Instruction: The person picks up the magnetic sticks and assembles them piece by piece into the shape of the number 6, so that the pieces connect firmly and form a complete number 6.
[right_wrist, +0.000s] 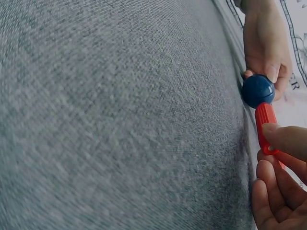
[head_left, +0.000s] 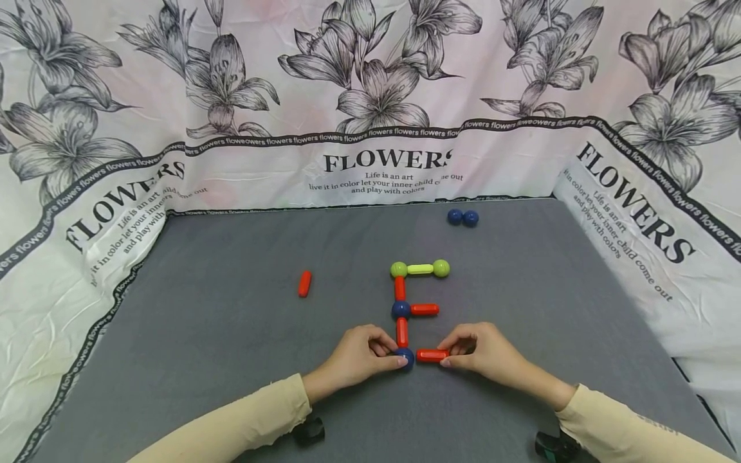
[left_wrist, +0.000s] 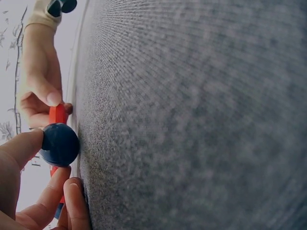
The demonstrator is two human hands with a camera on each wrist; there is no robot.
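My left hand [head_left: 357,355] pinches the dark blue ball [head_left: 407,359] at the near end of a line of joined pieces. Between thumb and fingers of my right hand [head_left: 483,352] is a red rod [head_left: 432,355], its free end pointing at that ball with a small gap in the head view. From the ball, a second red rod [head_left: 402,332] runs back to another blue ball [head_left: 401,309], which bears a red side rod [head_left: 425,309]. Farther back, one more red rod [head_left: 400,289] leads to a green ball [head_left: 399,269], joined by a green rod [head_left: 420,269] to a second green ball [head_left: 441,268].
A loose red rod [head_left: 305,283] lies left of the joined pieces. Two blue balls [head_left: 462,218] sit side by side near the back edge of the grey table cover [head_left: 231,334]. A flower-printed cloth [head_left: 382,170] hangs behind and along both sides.
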